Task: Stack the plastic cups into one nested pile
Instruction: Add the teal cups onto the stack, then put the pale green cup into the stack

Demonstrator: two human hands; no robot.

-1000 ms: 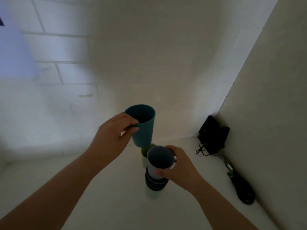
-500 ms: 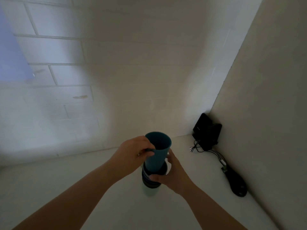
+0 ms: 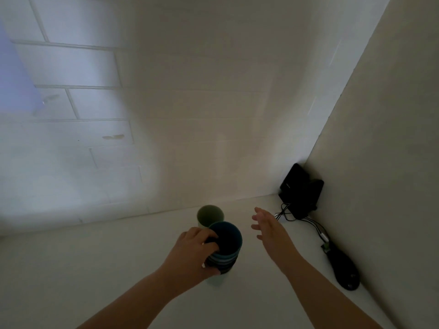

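- On the white worktop (image 3: pixel 95 269), a nested pile of plastic cups (image 3: pixel 222 255) is standing upright, with a dark teal plastic cup (image 3: pixel 226 238) sitting as its topmost piece and the ribbed rims of the lower cups showing beneath it.
- Beside the pile, on its left flank, the left hand (image 3: pixel 192 252) is gripping the stack, with its fingers curling over the rim of the dark teal cup and its thumb pressing low against the pile's side.
- Just right of the pile, the right hand (image 3: pixel 268 227) is hovering with fingers spread wide and flat, holding nothing and touching neither the pile nor the worktop.
- Just behind the pile, a pale green plastic cup (image 3: pixel 210 216) is standing alone, upright and open-mouthed, partly hidden by the teal rim; whether the two are touching cannot be told.
- Well to the right of the pile, a black box-shaped device (image 3: pixel 300 188) is leaning in the wall corner, with thin cables (image 3: pixel 308 224) trailing forward to a dark oval object (image 3: pixel 344 271) that is lying on the worktop.
- Behind the pile, a white brick wall (image 3: pixel 166 115) is rising from the worktop's far edge.
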